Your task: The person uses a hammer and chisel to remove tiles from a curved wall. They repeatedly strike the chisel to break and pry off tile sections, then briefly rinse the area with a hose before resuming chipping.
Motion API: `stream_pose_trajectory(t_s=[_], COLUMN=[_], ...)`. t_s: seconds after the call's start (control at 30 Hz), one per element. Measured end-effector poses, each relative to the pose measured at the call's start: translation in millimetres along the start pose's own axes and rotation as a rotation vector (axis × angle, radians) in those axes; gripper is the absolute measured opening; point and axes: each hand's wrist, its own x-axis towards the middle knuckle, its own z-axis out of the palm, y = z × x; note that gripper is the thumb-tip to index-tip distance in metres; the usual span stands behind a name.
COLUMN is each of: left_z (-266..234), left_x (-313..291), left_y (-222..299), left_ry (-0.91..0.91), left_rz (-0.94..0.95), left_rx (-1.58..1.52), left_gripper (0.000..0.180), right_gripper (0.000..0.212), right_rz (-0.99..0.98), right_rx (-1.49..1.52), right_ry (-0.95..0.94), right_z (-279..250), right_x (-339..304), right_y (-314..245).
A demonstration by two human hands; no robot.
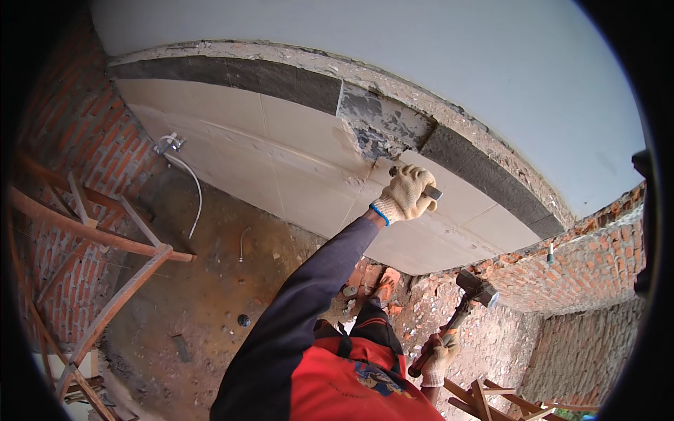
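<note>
My left hand [406, 194], in a cream knitted glove with a blue cuff edge, is closed around a short metal chisel [433, 192]. The chisel's flat grey end sticks out to the right of the fist, close to the cream wall tiles [309, 154]. Just above the fist is a broken patch [379, 140], where a tile piece is gone and rough grey mortar shows. Lower right, my gloved right hand [440, 356] grips the handle of a hammer [477, 288]. Its heavy head points up and away from the wall tiles.
Dark grey border tiles [295, 84] run along the top of the tiled wall. A tap [170, 144] with a white hose hangs at the left. Wooden frames [119, 309] stand at the left and lower right. Brick rubble [365, 281] lies by my foot on the wet floor [203, 281].
</note>
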Motion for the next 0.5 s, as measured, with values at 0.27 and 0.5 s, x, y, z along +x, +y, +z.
stream_pose_trajectory(t_s=[0.27,0.5], left_z=[26.4,48.8], left_x=[-84.2,-142.6], left_y=[67.9,120.9], left_ry=[0.503,0.862], left_rz=[-1.293,-1.776], left_rx=[-1.655,-1.870], left_gripper=[0.012,0.023], right_gripper=[0.036,0.032], right_rz=[-0.090,-0.064], right_rx=[-0.235,-0.342], right_ry=[-0.048,-0.149], right_z=[31.0,38.5], right_x=[34.2,42.2], right_y=[-2.9,3.7])
